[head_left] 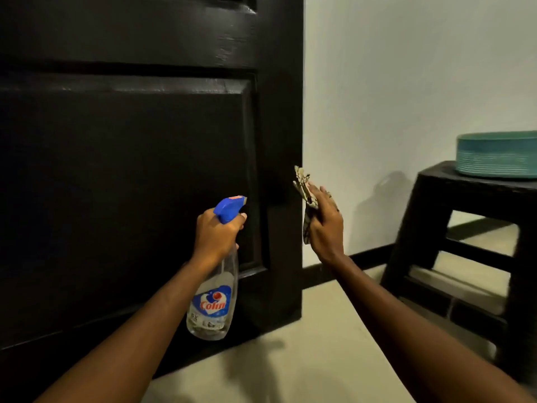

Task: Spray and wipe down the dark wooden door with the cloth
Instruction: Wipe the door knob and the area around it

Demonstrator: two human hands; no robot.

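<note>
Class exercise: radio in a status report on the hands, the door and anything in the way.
Left hand shut on spray bottle. Right hand shut on cloth. Door unobstructed; stool off right.

Wall: plain, pale, evenly lit, unmarked apart from soft shadows low down, left of the stool. Skirting: a dark strip along the wall's base, running behind the stool. Floor: smooth, cream-coloured. Stool: dark, with cross rails, standing on the floor near the wall. Basket: teal, ribbed, resting on the stool's top.
</note>
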